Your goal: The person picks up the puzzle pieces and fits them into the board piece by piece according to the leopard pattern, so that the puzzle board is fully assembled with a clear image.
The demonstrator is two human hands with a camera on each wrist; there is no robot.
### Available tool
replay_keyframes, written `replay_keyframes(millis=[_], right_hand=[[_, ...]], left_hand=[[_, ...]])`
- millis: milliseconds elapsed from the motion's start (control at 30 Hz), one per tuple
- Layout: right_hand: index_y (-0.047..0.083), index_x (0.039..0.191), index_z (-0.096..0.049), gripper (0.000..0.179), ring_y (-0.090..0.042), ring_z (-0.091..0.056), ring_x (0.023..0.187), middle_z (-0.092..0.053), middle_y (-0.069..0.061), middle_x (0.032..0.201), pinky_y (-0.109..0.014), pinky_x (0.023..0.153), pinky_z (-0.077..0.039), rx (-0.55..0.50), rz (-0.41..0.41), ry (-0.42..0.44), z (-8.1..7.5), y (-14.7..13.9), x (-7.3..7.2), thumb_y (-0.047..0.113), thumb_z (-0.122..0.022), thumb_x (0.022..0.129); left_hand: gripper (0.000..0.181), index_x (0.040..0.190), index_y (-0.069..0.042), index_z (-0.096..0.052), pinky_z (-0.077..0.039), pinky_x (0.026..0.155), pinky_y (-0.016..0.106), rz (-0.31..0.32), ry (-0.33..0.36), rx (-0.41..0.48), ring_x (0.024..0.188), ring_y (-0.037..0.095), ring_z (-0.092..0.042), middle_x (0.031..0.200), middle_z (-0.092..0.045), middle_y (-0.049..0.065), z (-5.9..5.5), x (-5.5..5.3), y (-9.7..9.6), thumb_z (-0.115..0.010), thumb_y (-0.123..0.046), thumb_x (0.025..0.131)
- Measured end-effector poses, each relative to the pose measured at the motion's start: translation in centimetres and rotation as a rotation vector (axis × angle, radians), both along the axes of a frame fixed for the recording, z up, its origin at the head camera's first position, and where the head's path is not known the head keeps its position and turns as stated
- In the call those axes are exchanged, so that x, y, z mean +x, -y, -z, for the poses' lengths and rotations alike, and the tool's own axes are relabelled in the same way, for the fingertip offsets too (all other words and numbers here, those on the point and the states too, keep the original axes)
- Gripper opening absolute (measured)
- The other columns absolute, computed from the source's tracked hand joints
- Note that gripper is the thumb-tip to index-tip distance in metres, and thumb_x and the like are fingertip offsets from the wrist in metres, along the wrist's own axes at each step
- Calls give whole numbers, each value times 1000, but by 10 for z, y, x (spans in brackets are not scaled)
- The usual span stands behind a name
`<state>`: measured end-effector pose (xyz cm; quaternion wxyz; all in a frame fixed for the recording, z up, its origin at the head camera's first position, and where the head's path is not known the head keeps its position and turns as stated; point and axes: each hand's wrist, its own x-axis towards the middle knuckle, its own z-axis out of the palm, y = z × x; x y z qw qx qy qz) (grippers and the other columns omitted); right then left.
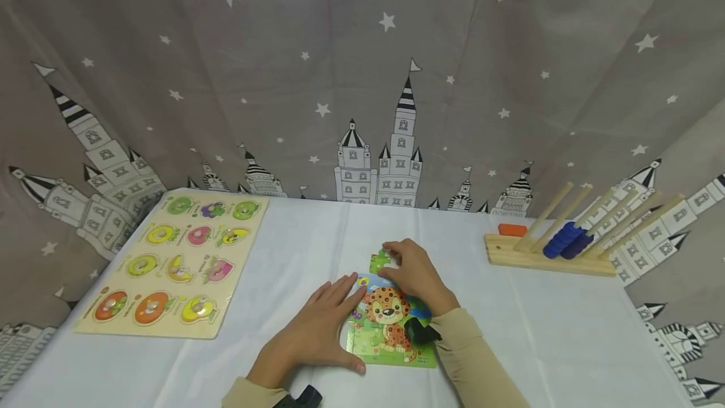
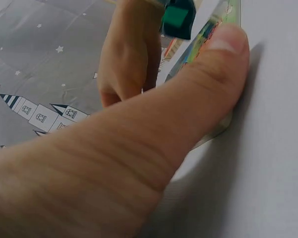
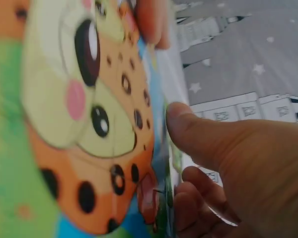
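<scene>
A jigsaw puzzle (image 1: 368, 354) with a spotted leopard cub on a green and blue ground lies flat in front of me. Beyond its top edge, my right hand (image 1: 418, 274) pinches a green puzzle piece (image 1: 377, 261) between thumb and curled fingers. In the right wrist view the leopard picture (image 3: 124, 109) fills the left side, next to the right hand (image 3: 253, 163). Along the puzzle's left edge rests my left hand (image 1: 320, 323), fingers stretched out and thumb at the lower left corner. The left thumb (image 2: 188, 94) crosses the left wrist view, hiding much of the puzzle.
To the left lies a wooden fruit peg puzzle (image 1: 127, 285) with several knobbed pieces. At the right stands a wooden peg rack (image 1: 532, 261) with blue rings and an orange block (image 1: 512, 230). A grey curtain (image 1: 283, 49) with castles hangs behind the white table (image 1: 544, 332).
</scene>
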<state>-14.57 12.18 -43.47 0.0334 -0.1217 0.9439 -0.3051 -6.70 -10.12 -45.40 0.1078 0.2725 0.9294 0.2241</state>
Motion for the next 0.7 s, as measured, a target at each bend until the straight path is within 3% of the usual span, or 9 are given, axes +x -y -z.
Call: replay_keyframes(millis=[233,700], right_hand=[[9,118,-74,39,-17,-56,86,-66,-6,101,-37,82,-54,56,-29,46,0,4,-18,27,-84,86],[13,112,-72,29,-19,-61,96,-67,-5,109,-40,88,-55,32,-44,107,-2,5,-29,33,-78,91]], left_hand=[[133,162,-16,-29,-16,128,56,-2,-5,1,159,33,-18,172,-16,10,1,2,2,-80,-81,58],[132,162,-16,-29,-16,128,57,-4,22,6,159,32,-17,173,-14,10,-1,1,1,-80,-80,59]])
